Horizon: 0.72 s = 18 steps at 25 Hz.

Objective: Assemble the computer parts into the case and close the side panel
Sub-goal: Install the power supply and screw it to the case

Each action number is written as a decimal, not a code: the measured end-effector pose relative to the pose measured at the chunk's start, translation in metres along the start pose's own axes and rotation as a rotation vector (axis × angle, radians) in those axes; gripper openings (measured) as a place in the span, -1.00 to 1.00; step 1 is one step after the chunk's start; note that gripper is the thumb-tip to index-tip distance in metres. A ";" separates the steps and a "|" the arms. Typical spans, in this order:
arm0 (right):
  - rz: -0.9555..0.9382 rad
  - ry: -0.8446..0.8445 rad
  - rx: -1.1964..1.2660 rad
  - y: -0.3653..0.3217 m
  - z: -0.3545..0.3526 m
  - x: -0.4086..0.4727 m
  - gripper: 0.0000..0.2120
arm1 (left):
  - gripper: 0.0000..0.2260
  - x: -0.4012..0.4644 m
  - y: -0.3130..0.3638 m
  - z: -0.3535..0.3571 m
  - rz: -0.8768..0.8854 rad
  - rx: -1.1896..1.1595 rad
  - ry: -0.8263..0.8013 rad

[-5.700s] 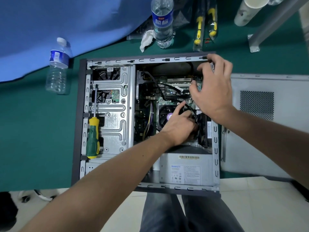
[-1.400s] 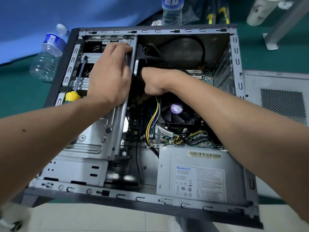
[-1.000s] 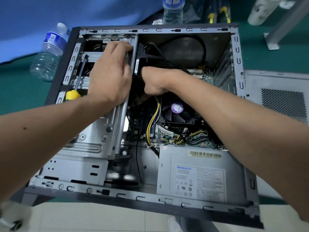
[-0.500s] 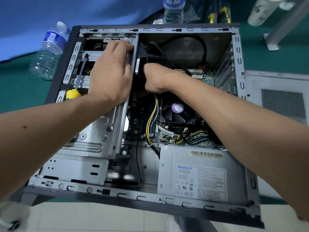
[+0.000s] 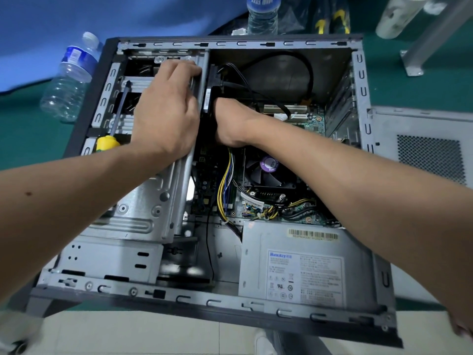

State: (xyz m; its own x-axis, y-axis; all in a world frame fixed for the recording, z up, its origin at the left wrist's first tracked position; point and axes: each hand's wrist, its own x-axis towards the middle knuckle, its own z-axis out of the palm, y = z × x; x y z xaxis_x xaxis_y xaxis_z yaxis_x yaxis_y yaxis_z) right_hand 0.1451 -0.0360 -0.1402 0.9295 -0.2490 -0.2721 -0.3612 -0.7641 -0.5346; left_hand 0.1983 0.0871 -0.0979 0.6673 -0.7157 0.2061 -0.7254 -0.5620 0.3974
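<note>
A green surface (image 5: 23,139) carries an open computer case (image 5: 230,311) lying on its side, its near edge overhanging a pale tiled floor (image 5: 153,336). A plastic water bottle (image 5: 67,80) lies left of the left hand (image 5: 166,116); a second bottle (image 5: 262,14) stands beyond both hands. The detached side panel (image 5: 422,149) lies flat to the right of the right hand (image 5: 230,124).

Compared with several seconds earlier, the left hand (image 5: 166,111) now grips the silver metal drive cage (image 5: 143,201) instead of reaching by the black CPU fan (image 5: 268,172). The right hand (image 5: 230,121), formerly on the grey open computer case's (image 5: 230,308) far rim, now reaches down beside the cage among black cables (image 5: 256,80), its fingers hidden.
</note>
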 end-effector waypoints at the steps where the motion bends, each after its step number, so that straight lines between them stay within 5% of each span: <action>1: -0.003 -0.002 -0.002 0.000 0.000 -0.001 -0.87 | -0.58 0.000 0.000 0.000 0.000 0.002 0.001; 18: -0.042 -0.033 0.007 0.001 0.004 0.002 -0.91 | -0.59 0.000 -0.001 0.000 0.012 0.011 0.010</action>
State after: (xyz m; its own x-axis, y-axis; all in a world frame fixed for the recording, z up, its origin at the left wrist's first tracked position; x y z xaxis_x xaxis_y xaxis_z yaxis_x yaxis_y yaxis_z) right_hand 0.1460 -0.0347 -0.1440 0.9409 -0.1968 -0.2758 -0.3226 -0.7692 -0.5516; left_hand 0.1987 0.0880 -0.0978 0.6604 -0.7181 0.2196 -0.7350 -0.5582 0.3849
